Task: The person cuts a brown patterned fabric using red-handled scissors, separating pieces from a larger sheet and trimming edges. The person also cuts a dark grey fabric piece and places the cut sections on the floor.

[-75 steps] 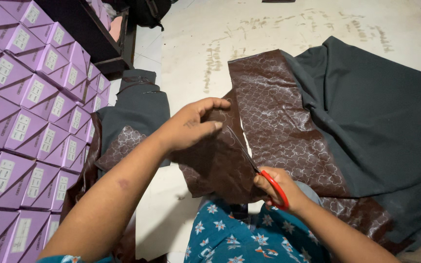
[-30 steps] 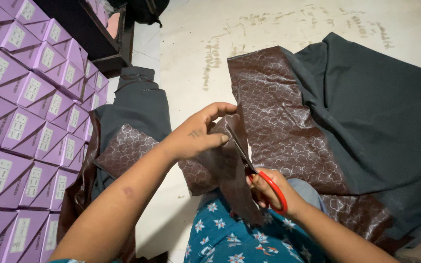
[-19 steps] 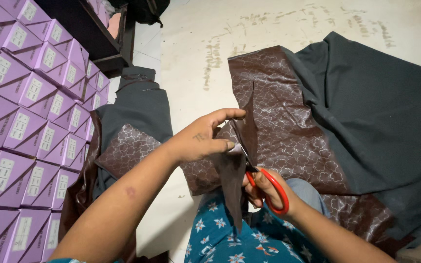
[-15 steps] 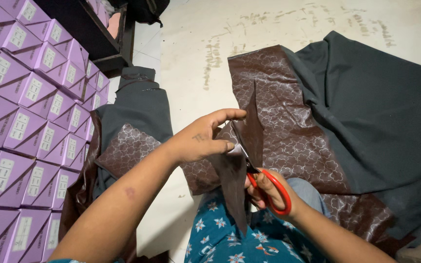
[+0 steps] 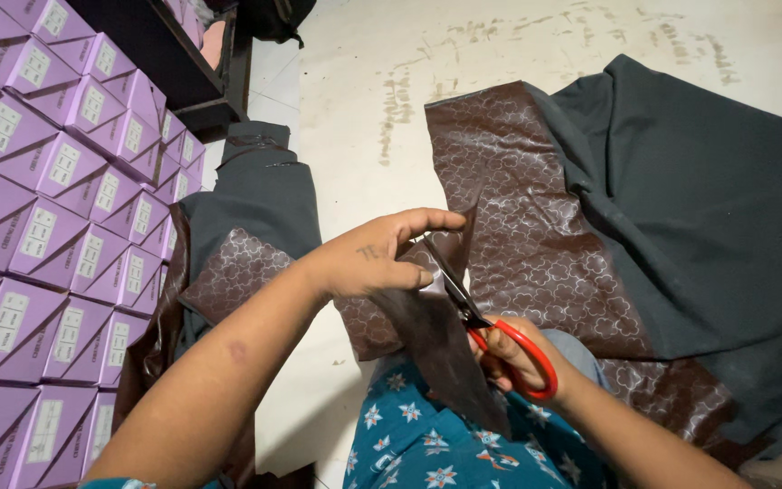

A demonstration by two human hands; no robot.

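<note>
Right hand [image 5: 510,355]: fingers closed through the red loops of the scissors [image 5: 491,330]. Blades dark, pointing up and away from the body, open in a narrow V. The blade tips sit in the edge of the brown sheet [image 5: 536,244].

Left hand [image 5: 377,258]: gripping a cut flap [image 5: 436,335] of the brown sheet. Thumb lies across the near face of the flap, fingers curl over the top edge; index finger stretched out toward the right. The hand is just left of the blades, nearly touching them. The flap is lifted off the floor and hangs down over the lap, plain dark side toward the camera.

Brown sheet: glossy, embossed with a pale cloud-like pattern. It lies flat on the floor [image 5: 364,109] ahead and to the right of the hands, running from the upper middle of the view down to the lower right. Its near left corner is the part held up and under the blades.

Grey cloth [image 5: 708,208]: matte, lies under and to the right of the brown sheet, reaching the right edge of the view.

Second piece [image 5: 246,244]: at the left, beyond the left forearm, grey cloth with a patterned brown corner folded onto it.

Lap: blue trousers [image 5: 427,444] with a pale flower print, below the hands.

Far left: rows of purple boxes [image 5: 56,208] with pale labels, stacked tight. Above them a dark shelf [image 5: 165,63].

Floor: pale, scuffed with faint dark marks at the top.
</note>
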